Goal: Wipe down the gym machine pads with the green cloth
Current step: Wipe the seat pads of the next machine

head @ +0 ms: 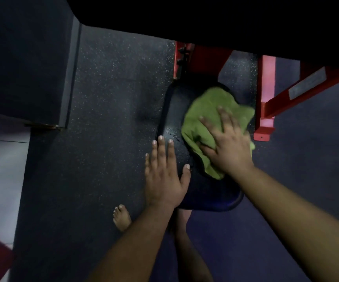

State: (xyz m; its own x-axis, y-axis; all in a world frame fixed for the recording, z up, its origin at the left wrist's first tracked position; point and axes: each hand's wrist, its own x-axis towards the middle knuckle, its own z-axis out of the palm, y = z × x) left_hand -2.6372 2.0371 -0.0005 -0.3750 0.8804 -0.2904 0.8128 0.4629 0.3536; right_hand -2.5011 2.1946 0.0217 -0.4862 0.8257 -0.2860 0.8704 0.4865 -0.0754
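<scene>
A black padded seat [175, 110] of a red-framed gym machine lies below me, its surface shiny and wet near the left edge. The green cloth [203, 115] is bunched on the right half of the pad. My right hand [227, 141] presses flat on the cloth with fingers spread, pinning it to the pad. My left hand [164, 174] rests flat on the pad's near-left edge, fingers apart, holding nothing.
Red steel frame bars [266, 94] stand right and behind the pad, with a label plate on one bar. A large black pad [205, 17] overhangs the top. Speckled dark rubber floor [103, 119] surrounds it. A dark wall corner [68, 78] is left. My bare foot [121, 217] stands near.
</scene>
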